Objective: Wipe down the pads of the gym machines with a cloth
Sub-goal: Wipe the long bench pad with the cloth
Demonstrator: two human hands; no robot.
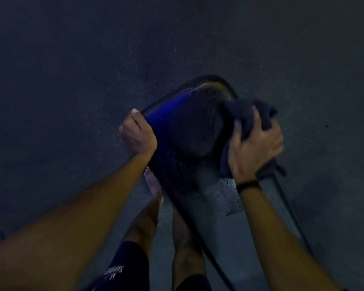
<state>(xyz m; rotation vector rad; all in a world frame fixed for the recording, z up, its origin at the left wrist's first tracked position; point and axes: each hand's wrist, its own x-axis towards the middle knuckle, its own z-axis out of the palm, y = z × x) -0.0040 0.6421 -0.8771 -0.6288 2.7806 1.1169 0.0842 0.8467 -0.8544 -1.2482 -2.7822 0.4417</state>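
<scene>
Landmark: the pad, dark, rounded, sitting mid-frame, tilted up toward the camera, blue sheen along its left side.

Left hand is gripping the pad's left edge, fingers curled over the rim and pressed together, thumb lying along the top of the edge.

Under the pad, a bare foot is showing on the floor, dark speckled rubber. Below that, dark shorts with white lettering, unreadable.

Right hand is holding the cloth on the pad's right edge. Cloth is dark, bunched, draping over the rim. Fingers are spread and curled round it, pinching the bunch. Blurred here, so can't tell how much of the cloth is touching the pad face.

Dark band is sitting on the right wrist, below the pad's right edge.
</scene>
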